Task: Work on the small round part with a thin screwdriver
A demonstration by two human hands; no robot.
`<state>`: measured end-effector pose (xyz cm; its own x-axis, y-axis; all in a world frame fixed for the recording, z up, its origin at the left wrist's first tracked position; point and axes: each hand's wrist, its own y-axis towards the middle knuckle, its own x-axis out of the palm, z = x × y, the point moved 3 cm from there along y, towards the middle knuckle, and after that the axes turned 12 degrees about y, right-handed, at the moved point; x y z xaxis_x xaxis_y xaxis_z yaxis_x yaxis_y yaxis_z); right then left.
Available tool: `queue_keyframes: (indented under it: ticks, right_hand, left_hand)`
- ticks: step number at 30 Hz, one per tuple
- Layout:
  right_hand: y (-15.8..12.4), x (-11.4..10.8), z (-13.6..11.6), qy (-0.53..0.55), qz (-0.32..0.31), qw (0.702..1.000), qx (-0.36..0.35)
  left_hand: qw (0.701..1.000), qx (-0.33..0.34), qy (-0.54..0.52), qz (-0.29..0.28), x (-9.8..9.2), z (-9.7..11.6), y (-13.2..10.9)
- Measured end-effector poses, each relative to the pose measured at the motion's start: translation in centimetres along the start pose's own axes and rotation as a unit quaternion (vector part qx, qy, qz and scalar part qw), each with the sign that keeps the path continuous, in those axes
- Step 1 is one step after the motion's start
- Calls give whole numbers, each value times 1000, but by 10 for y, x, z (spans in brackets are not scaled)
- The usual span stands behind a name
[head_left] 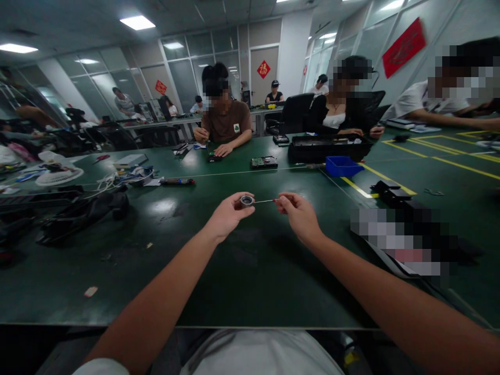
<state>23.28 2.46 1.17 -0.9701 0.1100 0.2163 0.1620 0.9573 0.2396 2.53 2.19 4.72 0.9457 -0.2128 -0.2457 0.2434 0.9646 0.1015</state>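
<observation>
In the head view, both of my hands are raised over the middle of the green table [250, 291]. My left hand [228, 212] is closed around a small round part [247, 200] with a dark metallic rim and a hollow centre. Pinched in the fingers of my right hand [299, 212] is a thin screwdriver [265, 201]; its shaft points left and its tip is at the edge of the round part. A bit of red shows on the handle, and the rest is hidden by my fingers.
A blue bin [342, 166] and a long black casing [330, 149] stand ahead to the right. A hard drive [264, 162] lies straight ahead. Dark plastic parts [86, 211] and a white fan grille [58, 176] are at left. Across the table sits a person in a brown shirt [228, 122].
</observation>
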Motion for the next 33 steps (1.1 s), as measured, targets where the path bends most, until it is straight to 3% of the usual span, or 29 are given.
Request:
queue_keyframes:
  ticks: [4, 7, 13, 26, 33]
  right_hand:
    - [-1, -3, -6, 4, 24, 999, -44]
    - [-5, 1, -11, 31, -1, 998, -61]
    - [-14, 12, -17, -10, -72, 995, -74]
    - [-15, 11, -21, -45, -63, 993, -90]
    - [-18, 6, -33, -192, -33, 976, -96]
  left_hand:
    - [979, 49, 191, 42, 3, -26, 1]
    - [966, 50, 253, 34, 0, -38, -1]
    - [959, 74, 270, 47, 0, -38, -4]
    - [957, 77, 277, 46, 4, -35, -8]
    - [932, 98, 346, 36, 6, -32, -11]
